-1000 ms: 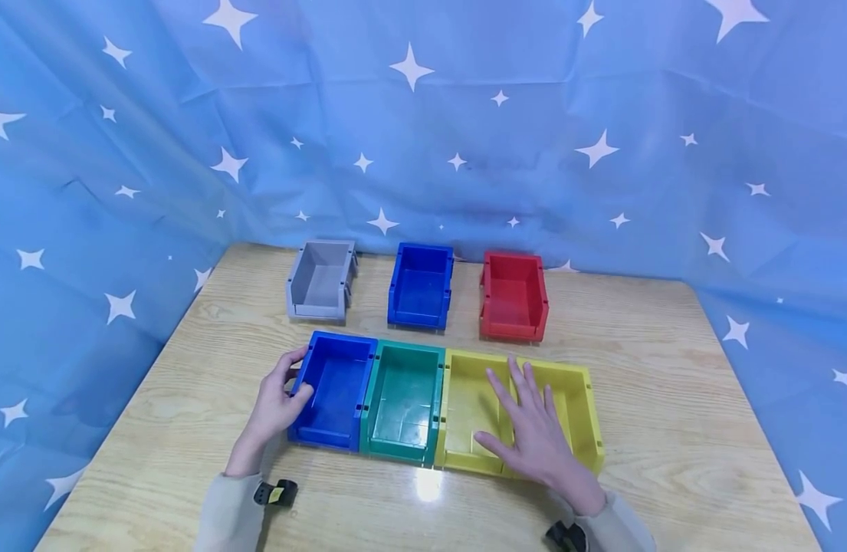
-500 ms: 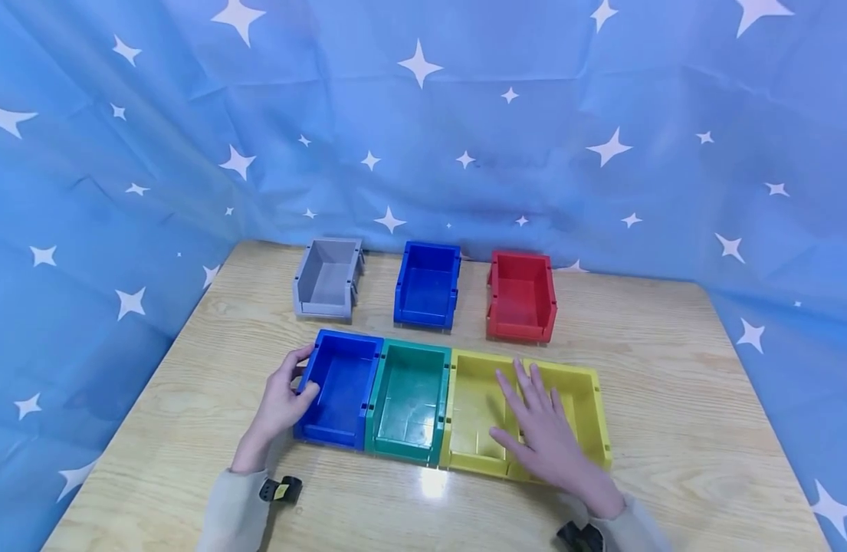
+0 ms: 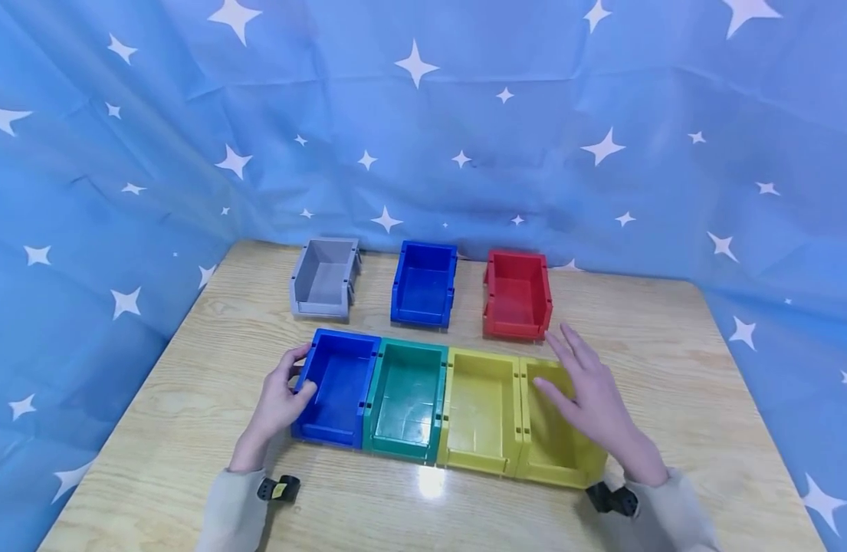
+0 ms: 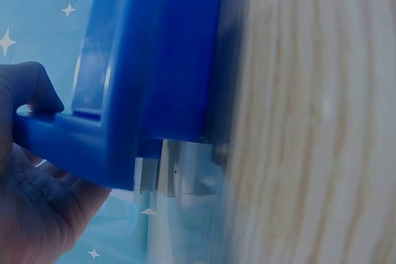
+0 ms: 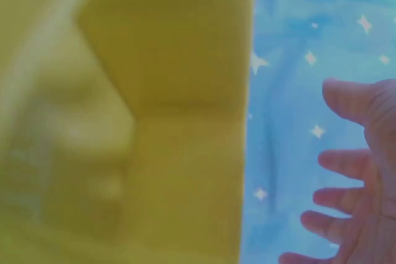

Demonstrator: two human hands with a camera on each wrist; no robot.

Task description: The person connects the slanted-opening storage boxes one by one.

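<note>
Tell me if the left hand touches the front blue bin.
Touching. The left wrist view shows the left hand gripping the front blue bin, thumb bent against its edge.

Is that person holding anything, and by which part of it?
The left hand grips the nearer blue bin by its left side wall; the right hand holds nothing.
</note>
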